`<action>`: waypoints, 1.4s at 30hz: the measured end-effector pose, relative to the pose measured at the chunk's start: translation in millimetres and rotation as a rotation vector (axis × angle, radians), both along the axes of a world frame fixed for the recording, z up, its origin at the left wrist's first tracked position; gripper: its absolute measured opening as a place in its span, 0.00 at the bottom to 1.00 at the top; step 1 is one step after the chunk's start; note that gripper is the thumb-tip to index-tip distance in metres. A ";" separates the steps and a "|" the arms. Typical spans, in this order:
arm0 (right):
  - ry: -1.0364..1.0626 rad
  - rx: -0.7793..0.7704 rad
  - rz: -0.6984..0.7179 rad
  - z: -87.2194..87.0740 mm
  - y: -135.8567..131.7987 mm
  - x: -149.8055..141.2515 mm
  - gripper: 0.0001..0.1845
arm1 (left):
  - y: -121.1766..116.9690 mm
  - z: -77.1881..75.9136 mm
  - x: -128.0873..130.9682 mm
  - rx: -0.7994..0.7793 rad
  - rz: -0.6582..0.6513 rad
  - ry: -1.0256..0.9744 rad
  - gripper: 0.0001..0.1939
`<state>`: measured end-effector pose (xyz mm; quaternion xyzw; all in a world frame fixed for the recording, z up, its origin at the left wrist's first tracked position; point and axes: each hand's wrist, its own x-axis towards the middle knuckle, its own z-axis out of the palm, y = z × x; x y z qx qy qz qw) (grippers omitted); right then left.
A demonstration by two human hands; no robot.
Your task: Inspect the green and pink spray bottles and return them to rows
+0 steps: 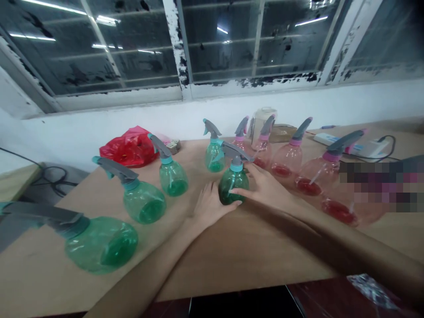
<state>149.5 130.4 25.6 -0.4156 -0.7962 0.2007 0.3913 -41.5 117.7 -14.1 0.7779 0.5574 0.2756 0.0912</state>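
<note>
A dark green spray bottle (233, 185) with a grey trigger head and teal collar stands upright at the middle of the table. My left hand (212, 205) cups its lower left side, thumb along the front near the base. From the right, my right hand (266, 184) grips the same bottle, its thumb across the front; some fingers are hidden behind it. Just behind stands another green spray bottle (214, 155). More green ones line the left: one upright bottle (173, 177), a second bottle (144, 201) and the nearest bottle (101, 245).
Several pink spray bottles, including a near one (313, 176) and a farther one (286, 159), line the right side. A red plastic bag (129, 148) lies at the back left. A power strip (338, 140) with cables sits at the back right, below the window wall (132, 117).
</note>
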 end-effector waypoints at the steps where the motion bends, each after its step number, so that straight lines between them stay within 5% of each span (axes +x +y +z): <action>1: -0.014 -0.001 -0.002 2.4 5.8 -3.1 0.33 | -2.4 1.9 1.1 0.020 0.095 0.011 0.35; 4: -0.072 -0.029 -0.036 8.3 24.3 -15.3 0.33 | -14.9 8.5 7.7 0.080 0.262 0.078 0.25; 7: -0.097 -0.057 -0.056 11.6 37.1 -30.8 0.35 | -28.5 11.2 16.8 0.059 0.152 0.179 0.12; 11: -0.137 -0.031 -0.077 17.2 41.0 -54.1 0.34 | -38.9 6.7 26.3 -0.051 -0.048 0.217 0.07; 23: -0.301 0.028 -0.111 23.9 72.6 -108.1 0.39 | -39.0 2.5 23.3 -0.089 -0.194 0.070 0.08; 38: -0.368 0.080 -0.096 22.1 95.5 -137.2 0.37 | -39.7 4.8 21.0 -0.105 -0.191 0.045 0.06; 42: -0.346 0.075 -0.092 18.5 88.8 -132.5 0.43 | -39.3 5.7 21.0 -0.117 -0.190 0.052 0.07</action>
